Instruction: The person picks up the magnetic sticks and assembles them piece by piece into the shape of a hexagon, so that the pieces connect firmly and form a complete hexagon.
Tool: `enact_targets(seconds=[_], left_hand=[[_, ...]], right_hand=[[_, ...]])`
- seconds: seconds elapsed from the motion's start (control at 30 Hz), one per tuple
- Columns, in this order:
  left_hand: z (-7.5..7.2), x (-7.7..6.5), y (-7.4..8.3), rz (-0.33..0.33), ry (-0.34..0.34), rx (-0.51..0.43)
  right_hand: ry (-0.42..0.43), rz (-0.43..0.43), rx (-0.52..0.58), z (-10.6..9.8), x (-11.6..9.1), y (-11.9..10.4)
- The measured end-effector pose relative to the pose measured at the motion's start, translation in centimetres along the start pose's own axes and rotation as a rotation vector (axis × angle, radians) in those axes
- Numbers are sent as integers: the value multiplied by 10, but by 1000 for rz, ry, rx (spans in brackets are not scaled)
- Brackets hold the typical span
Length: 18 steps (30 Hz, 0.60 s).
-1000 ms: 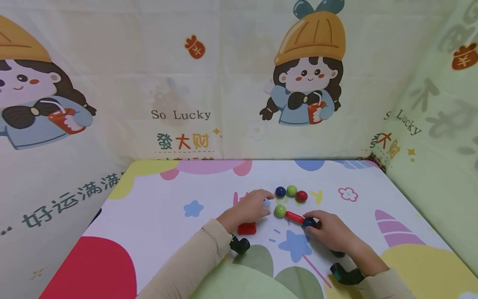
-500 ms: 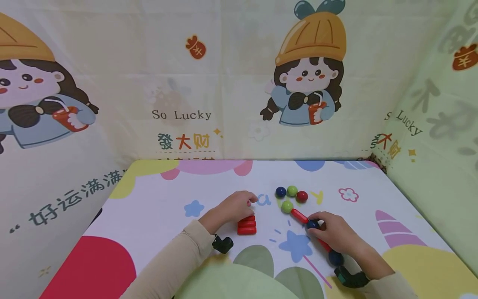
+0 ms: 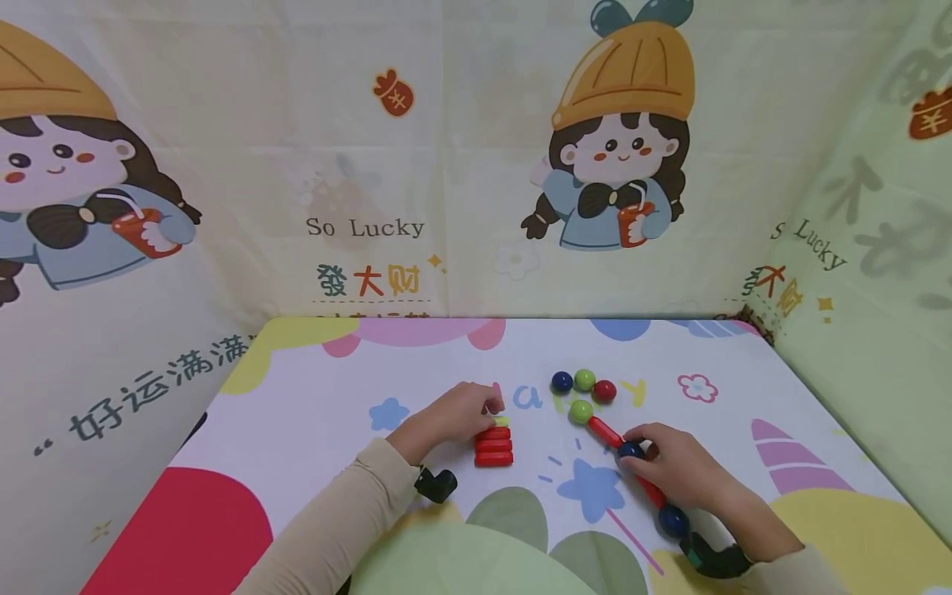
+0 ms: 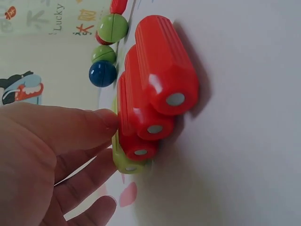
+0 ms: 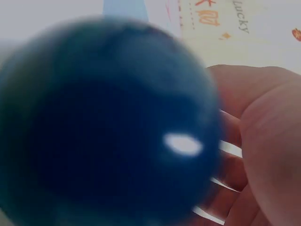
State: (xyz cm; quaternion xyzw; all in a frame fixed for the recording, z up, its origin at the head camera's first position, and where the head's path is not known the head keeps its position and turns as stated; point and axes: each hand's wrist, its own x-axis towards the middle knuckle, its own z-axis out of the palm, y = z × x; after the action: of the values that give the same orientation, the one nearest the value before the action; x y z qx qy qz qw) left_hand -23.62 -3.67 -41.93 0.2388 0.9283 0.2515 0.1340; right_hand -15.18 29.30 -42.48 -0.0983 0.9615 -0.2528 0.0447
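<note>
My right hand (image 3: 680,463) pinches the middle blue ball (image 3: 630,449) of a chain. A green ball (image 3: 581,411) and a red magnetic rod (image 3: 606,430) lie on the far side. Another red rod (image 3: 651,492) leads to a second blue ball (image 3: 673,521) near the wrist, which fills much of the right wrist view. My left hand (image 3: 454,417) is at the far end of a row of magnetic rods, thumb and fingers about the yellow-green rod (image 4: 123,162). Beside that rod lie three red rods (image 4: 167,66), flat ends with silvery discs towards the left wrist camera.
Beyond the chain lie a loose blue ball (image 3: 562,382), a green ball (image 3: 584,380) and a red ball (image 3: 604,392), side by side. A printed cloth covers the table (image 3: 312,413), and printed fabric walls (image 3: 476,165) stand behind and at both sides.
My left hand has moved left, away from the chain's green ball to the rods, uncovering the red ones. The chain has swung, with its near blue ball now in plain sight.
</note>
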Motion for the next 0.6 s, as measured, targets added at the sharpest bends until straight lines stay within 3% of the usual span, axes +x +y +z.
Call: enact_targets(seconds=[0.23, 0.6], left_hand=[[2, 2, -3, -14, 0, -20], [2, 3, -6, 11, 0, -26]], right_hand=[[19, -28, -22, -9, 5, 0], [-28, -54, -17, -1, 17, -1]])
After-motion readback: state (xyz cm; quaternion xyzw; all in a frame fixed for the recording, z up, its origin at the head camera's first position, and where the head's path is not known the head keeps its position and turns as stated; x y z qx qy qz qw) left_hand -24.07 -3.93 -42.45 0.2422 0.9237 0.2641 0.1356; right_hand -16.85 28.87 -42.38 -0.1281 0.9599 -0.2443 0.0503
